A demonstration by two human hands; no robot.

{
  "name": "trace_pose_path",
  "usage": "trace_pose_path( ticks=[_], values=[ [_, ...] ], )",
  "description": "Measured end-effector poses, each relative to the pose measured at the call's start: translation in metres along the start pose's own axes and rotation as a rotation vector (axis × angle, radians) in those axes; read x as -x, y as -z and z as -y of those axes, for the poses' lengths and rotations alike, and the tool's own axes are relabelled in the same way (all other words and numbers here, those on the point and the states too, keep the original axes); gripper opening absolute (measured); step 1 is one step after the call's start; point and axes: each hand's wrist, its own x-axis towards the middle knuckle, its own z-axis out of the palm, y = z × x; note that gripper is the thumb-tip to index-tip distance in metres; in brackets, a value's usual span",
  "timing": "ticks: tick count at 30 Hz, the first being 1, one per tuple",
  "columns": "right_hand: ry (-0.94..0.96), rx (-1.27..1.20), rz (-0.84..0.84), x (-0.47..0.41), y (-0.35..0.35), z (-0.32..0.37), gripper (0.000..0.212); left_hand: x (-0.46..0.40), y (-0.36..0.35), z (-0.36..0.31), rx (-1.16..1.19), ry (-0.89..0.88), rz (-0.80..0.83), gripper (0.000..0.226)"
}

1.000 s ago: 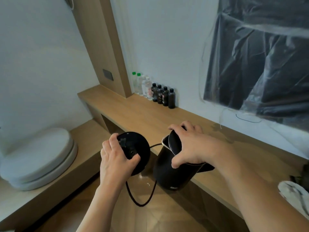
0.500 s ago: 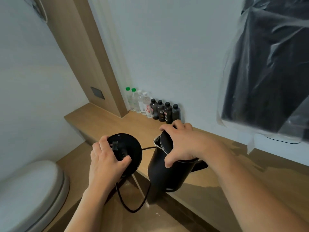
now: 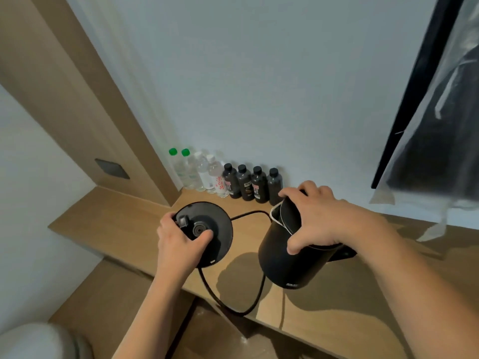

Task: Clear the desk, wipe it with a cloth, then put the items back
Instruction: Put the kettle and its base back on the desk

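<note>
Left fingers [image 3: 168,224] curl round the rim of the kettle base [image 3: 207,231], thumb pressed across its centre contact, so the left hand [image 3: 178,244] grips the disc tilted up on edge, apparently above the front of the table [image 3: 108,211] — a grip that keeps the base clear of the wood while it travels. Over on the other side, the right fingers [image 3: 308,193] wrap over the top of the black kettle [image 3: 287,260], thumb hooked down the near wall, the right hand [image 3: 321,218] clamping lid and rim together, likely so the lid can't flap. The kettle leans, its foot seemingly off the table, though the angle makes contact hard to call. The cord [image 3: 228,304] droops in a loop between base and kettle past the table's front edge; holding both pieces at once stops it dragging. Back against the wall, the clear bottles [image 3: 197,172] and dark bottles [image 3: 251,183] stand in a tidy row. By the look of it, kettle and base are each in a hand, one stage of the clear-and-return job.
</note>
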Motion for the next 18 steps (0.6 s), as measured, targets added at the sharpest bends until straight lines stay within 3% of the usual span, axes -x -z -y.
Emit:
trace_pose_path(
  ticks=[9,14,18],
  values=[
    [-0.147,-0.001,0.071,-0.044,0.002,-0.026,0.113,-0.071,-0.072,-0.019,-0.076,-0.157,0.444,0.081],
    [-0.141,0.068,0.167,-0.069,-0.004,-0.061,0.111,-0.078,-0.133,-0.007,-0.047,0.0,0.609,0.075],
    [-0.146,0.064,0.222,-0.089,-0.017,-0.089,0.11,-0.08,-0.185,0.007,-0.032,0.113,0.641,0.088]
  ],
)
